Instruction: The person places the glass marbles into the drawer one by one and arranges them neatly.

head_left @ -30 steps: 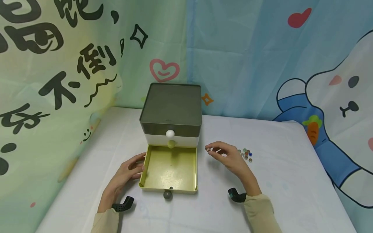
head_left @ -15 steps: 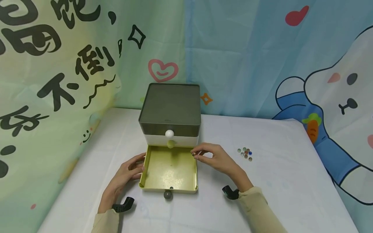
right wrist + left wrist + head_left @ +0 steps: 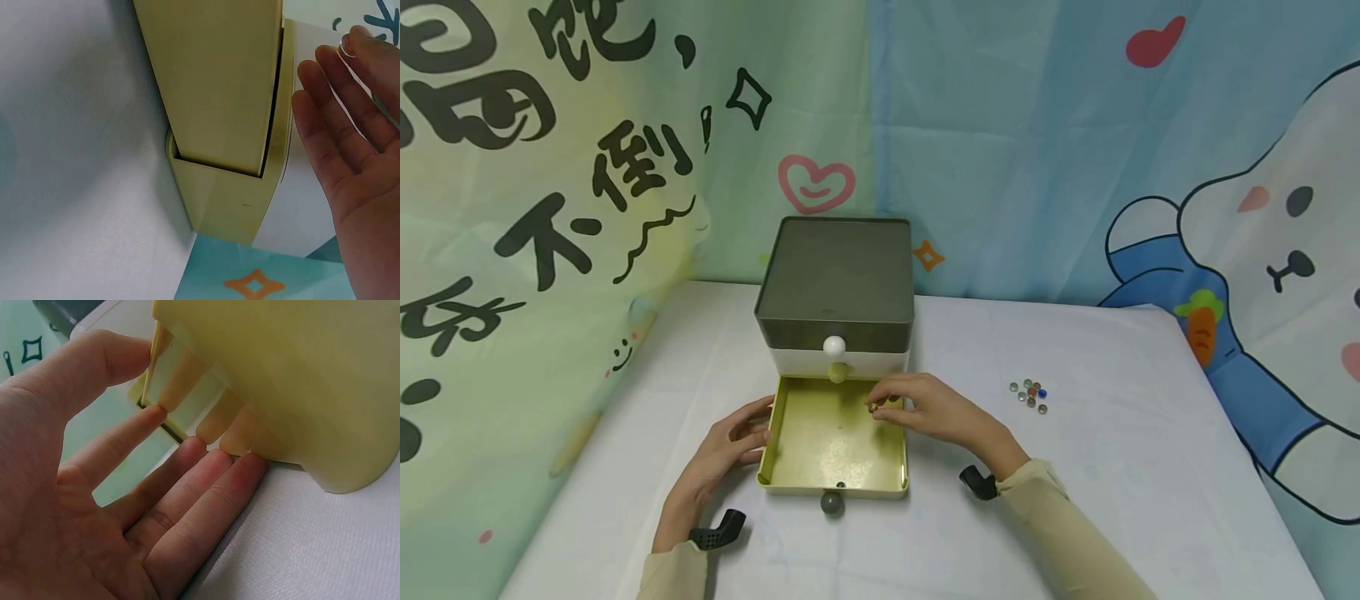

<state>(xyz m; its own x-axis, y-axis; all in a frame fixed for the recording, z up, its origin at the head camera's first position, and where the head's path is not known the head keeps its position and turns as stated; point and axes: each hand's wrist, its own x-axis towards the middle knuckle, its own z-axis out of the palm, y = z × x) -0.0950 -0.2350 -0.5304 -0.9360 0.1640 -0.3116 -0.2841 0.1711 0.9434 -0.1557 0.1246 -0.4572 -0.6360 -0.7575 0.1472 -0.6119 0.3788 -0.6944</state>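
The marble [image 3: 872, 407] is small, round, brownish and glossy. Position: over the right part of the drawer [image 3: 827, 433], pinched between the thumb and fingertips of the right hand [image 3: 936, 410]. Its clearance from the drawer floor cannot be read. The drawer is yellow-green, shallow, open-topped and pulled out; its floor is smooth and reflects light. A dark dot [image 3: 841, 484] shows at the inner side of the front wall; it is too small to identify.

The left hand [image 3: 730, 440] has its fingers extended and grips nothing; its fingertips touch the left side wall of the drawer. The left wrist view alone shows this contact closely, with the fingers mirrored in the glossy wall. The right wrist view shows the outer right wall and the slot it runs in; the marble appears there only as a clear rim at the fingertips.

The cabinet [image 3: 835, 271] stands behind the drawer, with a dark top, a white knob [image 3: 834, 347] and a green knob [image 3: 837, 372]. A grey knob [image 3: 832, 503] fronts the drawer. Loose marbles [image 3: 1032, 392], including one blue, lie grouped on the white cloth [image 3: 1120, 433] to the right. In the head view, the right hand covers part of the right drawer wall.
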